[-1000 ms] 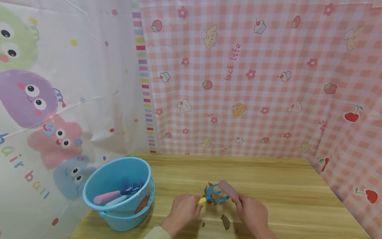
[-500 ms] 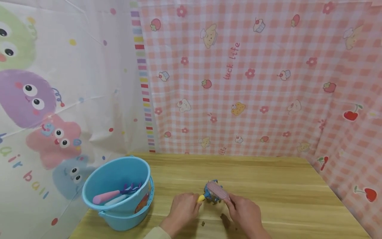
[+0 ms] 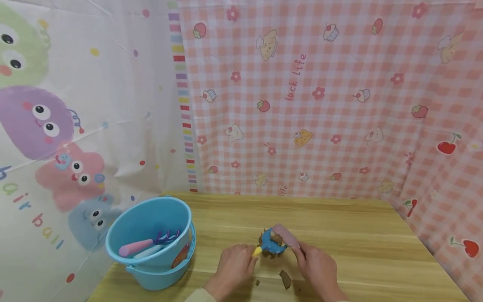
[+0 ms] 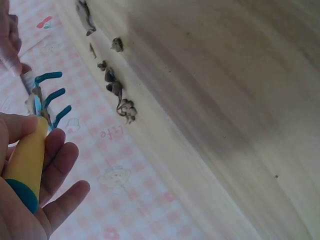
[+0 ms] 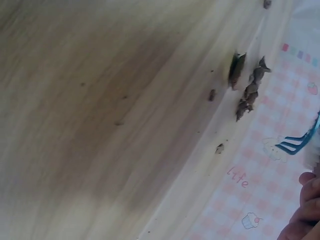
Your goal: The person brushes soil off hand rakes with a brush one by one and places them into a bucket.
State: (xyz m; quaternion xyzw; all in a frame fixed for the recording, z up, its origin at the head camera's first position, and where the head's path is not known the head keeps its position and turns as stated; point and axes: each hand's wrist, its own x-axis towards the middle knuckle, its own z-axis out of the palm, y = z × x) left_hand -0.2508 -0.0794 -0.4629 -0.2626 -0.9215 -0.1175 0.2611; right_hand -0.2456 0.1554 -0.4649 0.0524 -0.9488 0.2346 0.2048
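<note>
My left hand (image 3: 235,265) grips the yellow handle of a small hand rake (image 3: 274,248). The rake's blue tined head is held up over the middle of the table. In the left wrist view its tines (image 4: 55,95) curve out beyond my thumb. My right hand (image 3: 320,267) holds a pinkish brush (image 3: 285,235) by its narrow handle, its long head overlapping the right side of the rake head in the head view. Pale bristles show by the tines in the right wrist view. Dry brown leaf bits (image 5: 251,90) lie on the table below the two tools.
A light blue bucket (image 3: 151,274) stands on the left of the wooden table (image 3: 358,235). Inside it lie a pink-handled purple fork (image 3: 137,248) and a light blue tool. One larger brown leaf (image 3: 285,279) and small crumbs lie between my forearms. Patterned cloths hang around the table.
The brush moved left across the rake head, then back right. The rake's head has turned, showing more of its blue surface now. My left hand keeps its hold on the rake.
</note>
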